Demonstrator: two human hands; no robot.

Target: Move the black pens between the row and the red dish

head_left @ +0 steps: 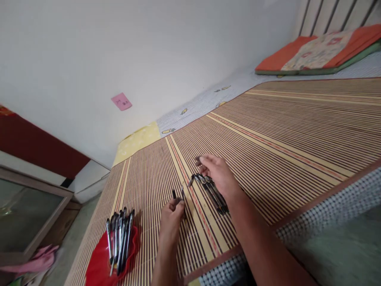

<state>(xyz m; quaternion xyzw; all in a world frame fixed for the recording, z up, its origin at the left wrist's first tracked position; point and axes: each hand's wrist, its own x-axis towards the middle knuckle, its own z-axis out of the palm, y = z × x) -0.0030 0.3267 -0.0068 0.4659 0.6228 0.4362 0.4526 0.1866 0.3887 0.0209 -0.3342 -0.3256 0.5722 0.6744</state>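
Note:
My left hand (172, 214) is closed around a slim pen (182, 192) whose bare pointed tip sticks up past the thumb. A short black piece (174, 194), maybe a pen cap, also pokes out of that hand. My right hand (214, 170) is raised over the mat with thumb and fingers pinched together; something small and dark may be between the fingertips, too blurred to name. Beneath and beside it lies a row of black pens (212, 195), partly hidden by the wrist. A short dark piece (191, 181) lies at the row's left end.
Several more pens (119, 234) rest on a red scalloped dish (101, 258) at the lower left. Everything sits on a striped bamboo mat (268, 143) over a bed. A folded orange quilt (321, 51) lies far right, and a white wall (133, 51) borders the back.

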